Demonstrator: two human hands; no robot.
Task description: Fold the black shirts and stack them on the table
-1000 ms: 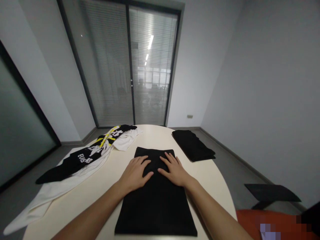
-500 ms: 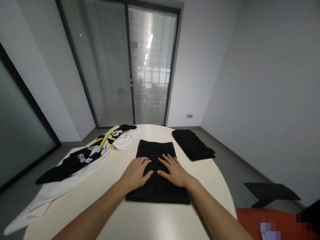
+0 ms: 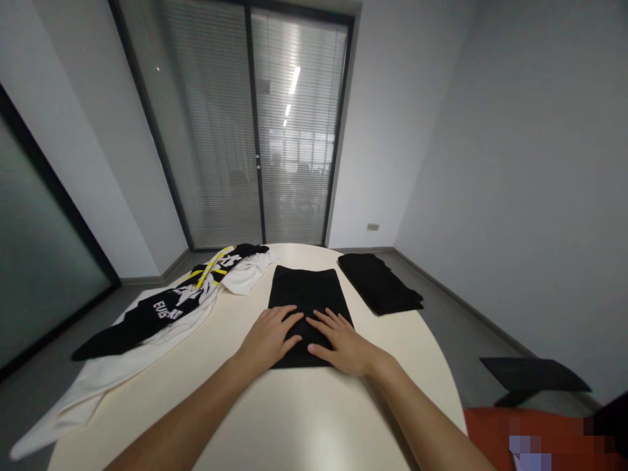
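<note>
A black piece of folded fabric, probably a garment, lies flat in the middle of the table in front of me. My left hand rests on its left side, fingers stretched out and spread. On its right side lies my right hand, also flat with the fingers apart. The two hands are close together, not touching, and neither grips the cloth. Parts of the fabric's side edges are hidden under my palms and wrists.
A second folded black cloth lies on the right of the pale round table. Black, white and yellow printed clothing stretches along the left, one white end hanging past the edge. An orange chair stands at lower right.
The black fabric has slid away from me, its near edge now just below my hands and its far edge farther up. Both hands stay flat on it in nearly the same place.
</note>
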